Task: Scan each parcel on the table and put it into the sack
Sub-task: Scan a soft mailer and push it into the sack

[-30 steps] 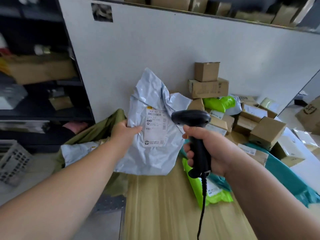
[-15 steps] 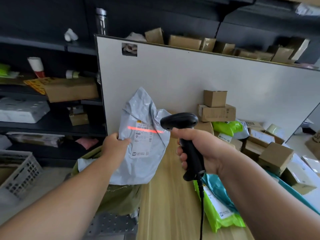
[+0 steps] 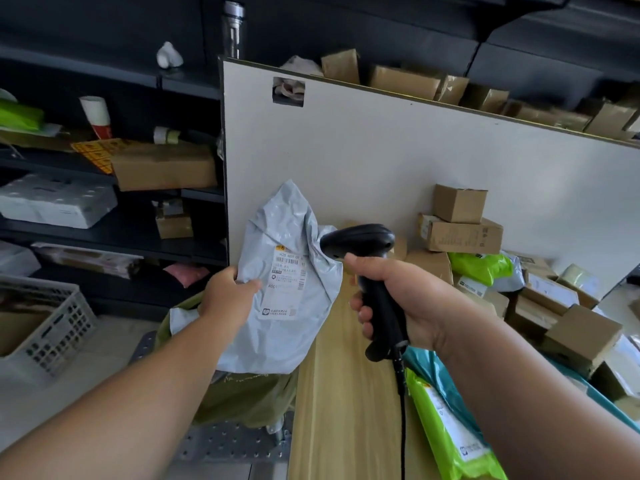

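Left hand (image 3: 225, 296) is holding the grey parcel (image 3: 287, 327) up in the air off the worktop's left edge, grip pinching the bag's left side with the thumb lying on the front by the label (image 3: 285, 282). The parcel is hanging directly above the olive sack (image 3: 242, 396), whose mouth is gaping below it; a pale bag corner is showing inside, so likely at least one parcel is already in. The parcel is a soft, crumpled poly mailer, top flopping, white label facing the scanner (image 3: 360, 242). Right hand (image 3: 412, 306) is aiming that scanner at the label from just beside it, grip wrapping fully round the handle, cable trailing down. No beam is showing on the label, so can't confirm the read. Next is probably the drop into the sack. Plenty is waiting on the worktop (image 3: 339, 410): a green mailer (image 3: 450, 434) near the front, teal bags, and stacked cardboard boxes (image 3: 460, 233) to the right. Judging the task as early to mid.
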